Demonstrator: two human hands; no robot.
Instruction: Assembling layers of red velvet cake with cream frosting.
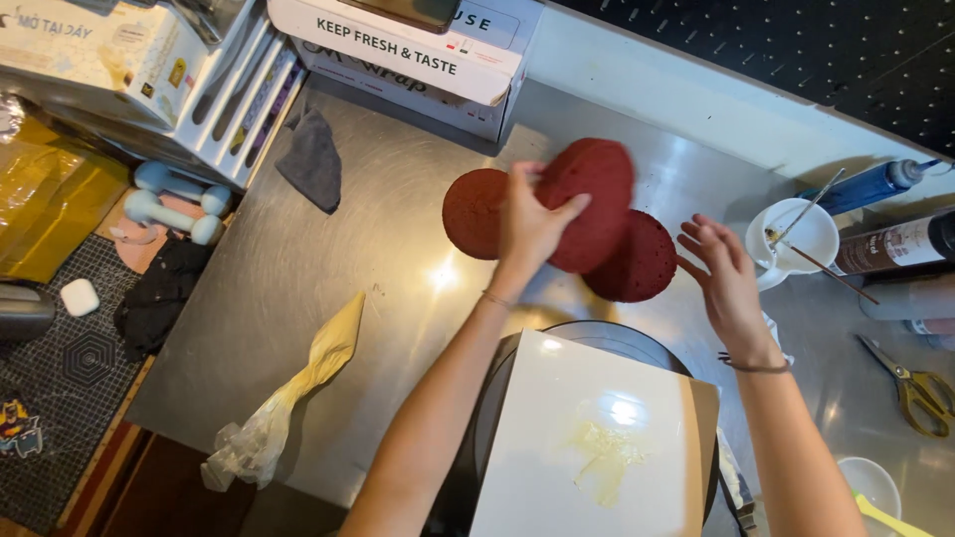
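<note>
My left hand [529,227] grips a round red cake layer [597,199], tilted up on edge above the steel counter [378,229]. Two more red cake layers lie flat on the counter: one [472,211] to the left behind my hand, one [637,261] to the right. My right hand [724,280] hovers beside the right layer, fingers spread and holding nothing. In front of me a white square cake board [597,438] with a smear of cream rests on a dark round turntable [607,333].
A filled piping bag [298,388] lies at the left of the counter, with a grey cloth [313,159] behind it. A white cup with utensils [796,239], bottles [885,244] and gold scissors [920,393] sit at the right. Boxes [418,50] line the back.
</note>
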